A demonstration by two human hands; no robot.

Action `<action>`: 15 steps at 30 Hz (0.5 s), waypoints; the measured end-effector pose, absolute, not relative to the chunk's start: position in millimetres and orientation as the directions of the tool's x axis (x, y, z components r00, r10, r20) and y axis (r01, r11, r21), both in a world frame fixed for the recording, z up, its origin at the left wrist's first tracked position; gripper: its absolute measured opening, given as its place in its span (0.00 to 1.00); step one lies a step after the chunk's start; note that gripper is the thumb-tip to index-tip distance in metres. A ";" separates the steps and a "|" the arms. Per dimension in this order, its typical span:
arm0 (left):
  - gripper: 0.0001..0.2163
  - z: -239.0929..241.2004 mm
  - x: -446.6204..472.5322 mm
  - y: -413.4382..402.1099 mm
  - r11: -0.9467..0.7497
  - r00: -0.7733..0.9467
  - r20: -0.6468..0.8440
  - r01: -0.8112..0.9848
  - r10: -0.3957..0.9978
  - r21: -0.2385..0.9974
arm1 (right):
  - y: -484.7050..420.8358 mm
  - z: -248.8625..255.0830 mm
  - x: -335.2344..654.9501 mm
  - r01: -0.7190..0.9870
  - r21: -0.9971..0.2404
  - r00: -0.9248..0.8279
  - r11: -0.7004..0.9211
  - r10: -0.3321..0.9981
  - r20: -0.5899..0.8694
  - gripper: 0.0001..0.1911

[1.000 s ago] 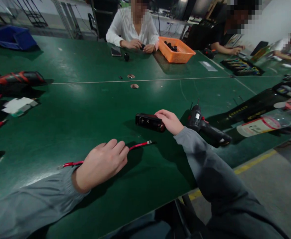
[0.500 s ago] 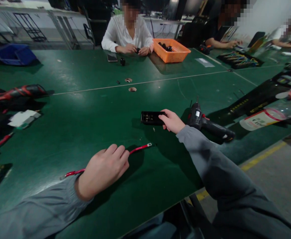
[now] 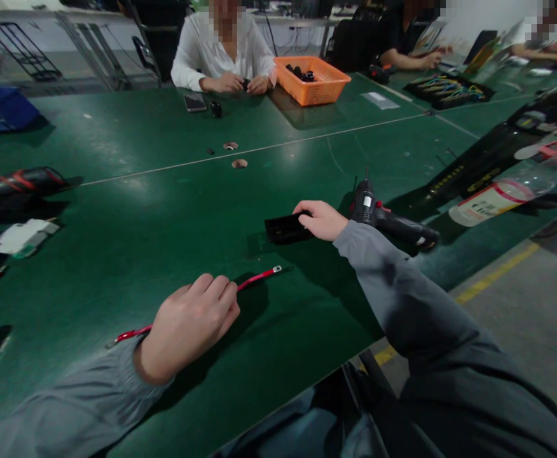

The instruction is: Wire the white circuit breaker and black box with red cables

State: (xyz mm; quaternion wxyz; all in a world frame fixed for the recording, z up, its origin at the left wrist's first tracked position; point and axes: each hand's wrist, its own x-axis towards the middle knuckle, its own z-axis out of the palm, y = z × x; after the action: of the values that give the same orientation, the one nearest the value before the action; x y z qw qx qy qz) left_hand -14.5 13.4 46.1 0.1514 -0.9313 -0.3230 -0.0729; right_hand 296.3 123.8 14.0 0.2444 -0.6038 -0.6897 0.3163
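Note:
My left hand [image 3: 190,327] lies knuckles-up on the green table [image 3: 164,229], fingers curled over a red cable [image 3: 257,278] with a metal ring lug at each end. The cable runs under the hand and out past the wrist. My right hand [image 3: 320,220] grips the near end of a flat black rectangular part [image 3: 283,229], holding it slightly above the table. A black and red cordless screwdriver [image 3: 388,219] lies just right of that hand.
Across the table a person in white handles a small black piece beside an orange basket [image 3: 311,79], a phone [image 3: 195,102] and loose washers [image 3: 239,163]. More red cables and tools lie at the left edge. A clear bottle [image 3: 498,197] lies at the right. Other people work at the back right.
My right hand has turned the black part from red side up to flat and dark, lifting it a little. My left hand stays on the red cable.

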 end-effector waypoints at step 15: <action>0.07 47.2 -13.0 15.2 -0.735 0.771 0.267 0.635 0.579 -0.240 | 119.7 32.4 309.0 0.530 -0.823 -0.428 -0.204 0.774 -0.467 0.11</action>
State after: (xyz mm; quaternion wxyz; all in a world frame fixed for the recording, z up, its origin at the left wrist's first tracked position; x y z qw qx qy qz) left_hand -13.0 15.2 47.2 0.1604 -0.9272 -0.3271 -0.0874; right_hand 309.0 119.7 32.4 0.1067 -0.5239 -0.6220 0.5721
